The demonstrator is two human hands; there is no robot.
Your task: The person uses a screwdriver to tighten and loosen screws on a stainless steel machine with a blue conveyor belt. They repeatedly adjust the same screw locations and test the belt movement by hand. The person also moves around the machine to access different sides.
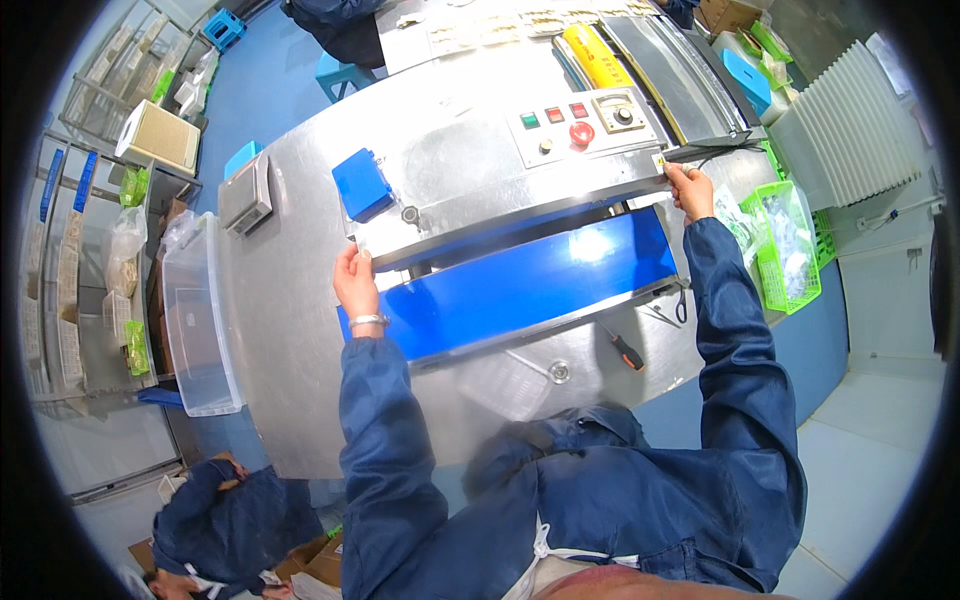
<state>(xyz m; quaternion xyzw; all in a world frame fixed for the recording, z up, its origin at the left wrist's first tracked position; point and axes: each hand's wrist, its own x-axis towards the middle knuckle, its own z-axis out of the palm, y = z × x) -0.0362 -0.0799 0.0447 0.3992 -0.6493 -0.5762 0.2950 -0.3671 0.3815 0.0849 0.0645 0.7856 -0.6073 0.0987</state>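
Note:
A steel machine housing (450, 200) with a control panel stands on the metal table (300, 390). My left hand (356, 284) has its fingers curled at the left end of the housing's long front edge. At the right end of that edge, my right hand (690, 192) grips the corner with bent fingers. Between my forearms lies a long blue conveyor belt (520, 285) in a metal frame, with a dark gap between it and the housing. The undersides of both hands' fingertips are hidden.
A screwdriver (626, 352), a clear plastic tray (505, 385) and a round metal part (560, 372) lie near me. A blue box (362, 186) sits on the housing. Left are a small scale (245, 195) and clear bin (203, 320); right, a green basket (785, 245). Another person (235, 520) is lower left.

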